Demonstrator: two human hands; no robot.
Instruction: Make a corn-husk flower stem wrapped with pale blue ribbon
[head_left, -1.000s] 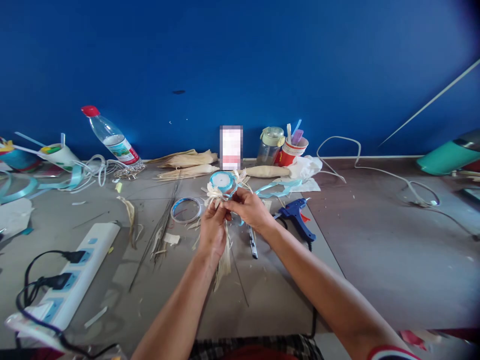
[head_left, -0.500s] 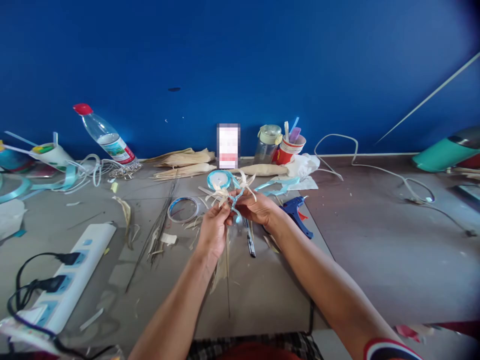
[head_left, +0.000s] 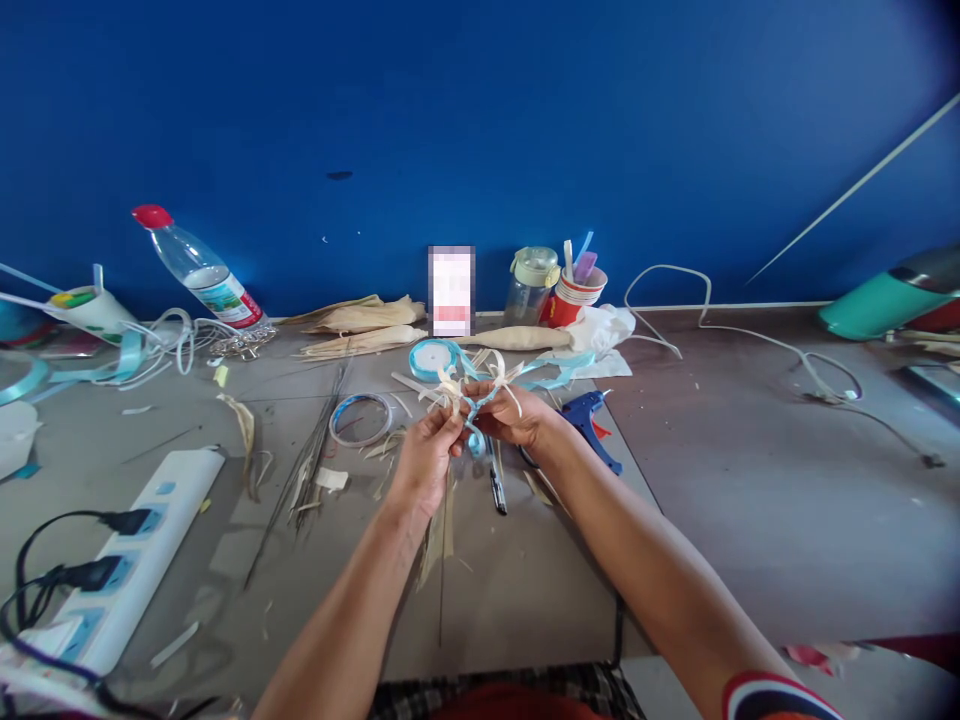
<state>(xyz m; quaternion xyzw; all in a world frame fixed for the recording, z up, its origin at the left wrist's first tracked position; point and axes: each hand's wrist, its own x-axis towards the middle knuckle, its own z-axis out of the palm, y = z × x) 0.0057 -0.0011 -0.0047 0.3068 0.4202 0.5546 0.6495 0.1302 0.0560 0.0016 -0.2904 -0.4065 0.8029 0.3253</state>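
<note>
Between my two hands is a small craft spray of cream husk flowers (head_left: 507,376), its branching stem (head_left: 472,410) wrapped in light blue ribbon. My left hand (head_left: 427,455) pinches it on the left side, below one cream flower. From the right, my right hand (head_left: 519,412) has its fingers closed on the other branch. A curled light blue end (head_left: 475,441) hangs below the fingers. Just beyond the hands lies a roll of light blue ribbon (head_left: 433,359). A black pen (head_left: 498,492) lies below the right hand. Some fingertips are hidden.
A blue glue gun (head_left: 589,425) lies right of my right forearm. To the left are a tape roll (head_left: 361,420), thin wires (head_left: 311,470) and a white power strip (head_left: 150,560). Dried husks (head_left: 367,316), a bottle (head_left: 214,285), a jar (head_left: 531,290) and a red cup (head_left: 574,298) stand or lie along the wall.
The view has shifted slightly, moving the scene a little leftward. The flowers and blue stem have turned slightly between my fingers, and more of the curled blue end shows. Both hands keep their grip.
</note>
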